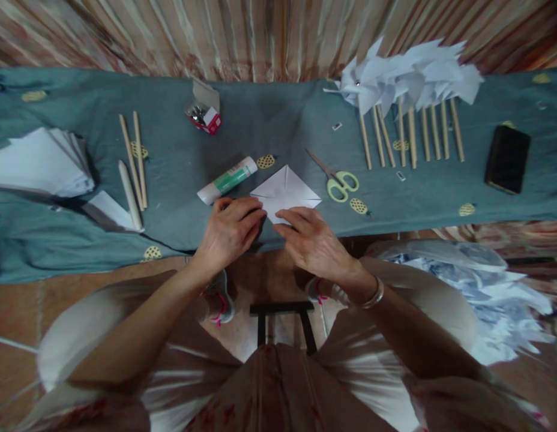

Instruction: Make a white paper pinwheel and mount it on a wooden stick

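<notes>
A white square of paper (pixel 287 185) lies turned like a diamond near the table's front edge, with cuts or creases running in from its corners. My left hand (pixel 232 231) is at its left corner, fingers curled and pressed together; whether they pinch the paper is hard to make out. My right hand (pixel 311 240) rests its fingers on the lower right part of the paper. Behind my left hand lies a glue stick (pixel 228 180) with a green label. Green-handled scissors (pixel 337 180) lie right of the paper, blades pointing up and left.
White paper pinwheels (pixel 409 78) on wooden sticks lie at the back right, a black phone (pixel 508 159) beyond them. A red box of metal pins (pixel 209 117) stands at the back. Stacked paper (pixel 44 162) and loose sticks (pixel 137 159) lie left. A bag of paper (pixel 494 306) is below right.
</notes>
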Available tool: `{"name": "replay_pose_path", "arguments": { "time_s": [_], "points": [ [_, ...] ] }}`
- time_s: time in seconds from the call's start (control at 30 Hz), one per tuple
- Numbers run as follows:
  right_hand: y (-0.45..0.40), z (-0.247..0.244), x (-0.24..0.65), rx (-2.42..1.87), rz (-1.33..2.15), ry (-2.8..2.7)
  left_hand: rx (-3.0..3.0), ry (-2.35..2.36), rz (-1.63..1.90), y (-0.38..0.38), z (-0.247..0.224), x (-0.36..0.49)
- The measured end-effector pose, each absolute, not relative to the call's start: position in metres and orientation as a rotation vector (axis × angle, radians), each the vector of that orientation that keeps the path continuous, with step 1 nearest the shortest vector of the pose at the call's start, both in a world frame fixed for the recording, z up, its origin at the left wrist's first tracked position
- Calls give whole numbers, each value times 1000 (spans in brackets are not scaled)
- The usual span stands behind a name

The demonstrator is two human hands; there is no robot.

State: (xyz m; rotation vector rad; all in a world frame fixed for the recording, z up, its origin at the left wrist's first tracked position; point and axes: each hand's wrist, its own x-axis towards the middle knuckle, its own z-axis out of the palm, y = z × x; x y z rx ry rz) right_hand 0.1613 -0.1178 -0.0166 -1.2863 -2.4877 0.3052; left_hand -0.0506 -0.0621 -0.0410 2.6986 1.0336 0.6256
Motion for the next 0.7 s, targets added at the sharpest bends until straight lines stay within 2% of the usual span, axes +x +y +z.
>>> {"name": "replay_pose_path", "arguments": {
  "time_s": [0.7],
  "points": [
    [-120,-21,172,-1359,423,-2165,2725,1056,645,-65,-43,-51]
  ]
}}
